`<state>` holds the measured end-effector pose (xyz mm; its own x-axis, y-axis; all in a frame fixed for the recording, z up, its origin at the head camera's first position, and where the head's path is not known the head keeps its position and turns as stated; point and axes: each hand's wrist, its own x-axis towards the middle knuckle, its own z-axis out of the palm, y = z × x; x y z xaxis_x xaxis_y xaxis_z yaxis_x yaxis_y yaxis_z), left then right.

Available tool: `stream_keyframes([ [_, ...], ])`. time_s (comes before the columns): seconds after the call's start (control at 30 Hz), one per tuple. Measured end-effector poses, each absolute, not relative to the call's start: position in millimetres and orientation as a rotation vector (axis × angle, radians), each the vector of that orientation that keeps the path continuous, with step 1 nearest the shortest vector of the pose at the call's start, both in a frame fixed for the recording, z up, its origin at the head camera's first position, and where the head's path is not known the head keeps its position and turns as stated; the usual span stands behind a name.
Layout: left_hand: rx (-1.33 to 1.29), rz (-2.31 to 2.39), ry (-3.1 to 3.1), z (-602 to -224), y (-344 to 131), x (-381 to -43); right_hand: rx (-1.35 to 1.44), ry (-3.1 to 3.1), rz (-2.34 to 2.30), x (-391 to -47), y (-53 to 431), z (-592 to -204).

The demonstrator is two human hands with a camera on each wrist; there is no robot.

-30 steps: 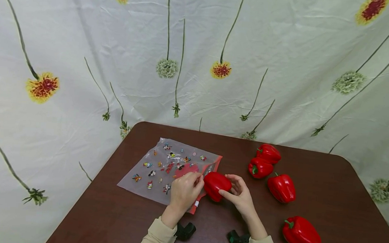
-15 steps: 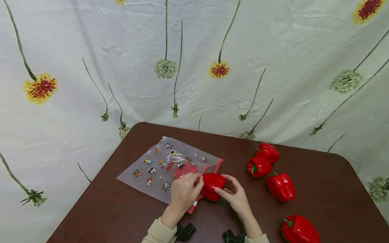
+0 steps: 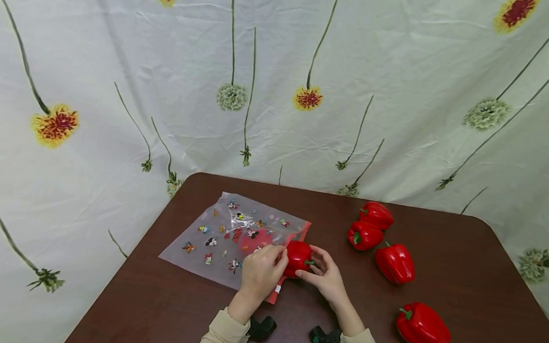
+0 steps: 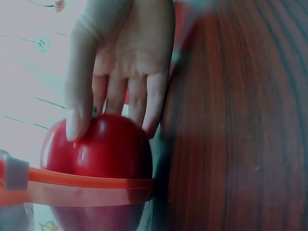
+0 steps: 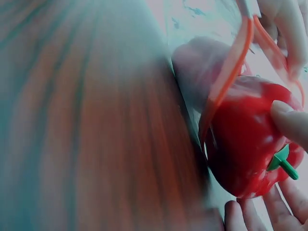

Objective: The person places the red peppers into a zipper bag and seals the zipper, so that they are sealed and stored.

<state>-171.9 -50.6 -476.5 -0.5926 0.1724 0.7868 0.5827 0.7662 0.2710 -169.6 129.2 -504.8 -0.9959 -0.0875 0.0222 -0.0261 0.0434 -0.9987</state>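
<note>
A clear zip bag (image 3: 196, 247) with cartoon figures and an orange slider edge (image 4: 91, 185) lies on the table. My left hand (image 3: 261, 270) pinches the upper layer of its mouth. With thumb and fingers, my right hand (image 3: 327, 279) grips a red bell pepper (image 3: 298, 256) by its stem end. That pepper sits partway through the mouth; in the left wrist view the orange edge crosses it. Its green stem (image 5: 284, 162) points out towards the right palm. Deeper inside the bag, another red bell pepper (image 5: 199, 67) shows through the plastic.
To the right lie several more red bell peppers: one near the front (image 3: 423, 328), one mid-table (image 3: 395, 263), and a touching pair (image 3: 366, 235) farther back. A flower-printed cloth (image 3: 276, 130) hangs behind the brown table (image 3: 155, 310).
My right hand has moved left, pushing the pepper from beside the mouth into it, and its stem has turned into view. The left hand keeps its pinch on the bag.
</note>
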Motion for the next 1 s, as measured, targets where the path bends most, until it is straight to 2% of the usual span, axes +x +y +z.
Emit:
stream_keyframes([
  [0.4,-0.582,-0.666,-2.162,-477.5,-48.4,-169.6,-0.195,2.268,-2.15,-169.7,104.8,-509.3],
  [1.0,-0.583,-0.661,-2.138,-477.6,-47.4,-171.1,-0.235,2.163,-2.197,-168.3,102.8,-509.0],
])
